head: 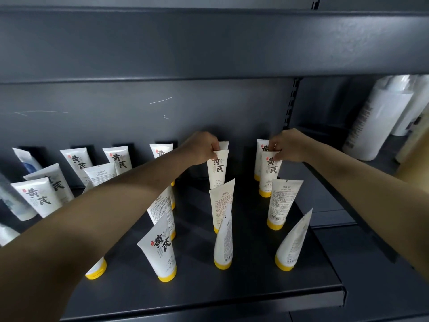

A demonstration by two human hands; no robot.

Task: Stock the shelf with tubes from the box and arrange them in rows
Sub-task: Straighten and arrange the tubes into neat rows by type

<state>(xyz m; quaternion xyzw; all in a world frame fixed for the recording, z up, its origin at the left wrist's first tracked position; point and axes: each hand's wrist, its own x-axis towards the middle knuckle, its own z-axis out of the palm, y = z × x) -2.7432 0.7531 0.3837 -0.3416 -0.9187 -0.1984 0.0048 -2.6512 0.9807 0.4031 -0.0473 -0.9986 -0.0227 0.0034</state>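
Several white tubes with yellow caps stand cap-down in rows on the dark shelf point(243, 289). My left hand point(202, 148) pinches the top edge of one tube point(217, 171) in the second row from the back. My right hand point(290, 146) pinches the top of another tube point(269, 175) to the right, just in front of a back-row tube point(261, 159). Nearer rows hold a tube point(161, 249) at front left, a tube point(224, 245) at front middle and a tube point(292, 242) at front right. The box is out of view.
More tubes point(39, 198) of the same kind stand and lean at the left of the shelf. Large white bottles point(376, 122) stand on the neighbouring shelf at right. A shelf board point(209, 43) hangs overhead. The back panel point(116, 112) is close behind the back row.
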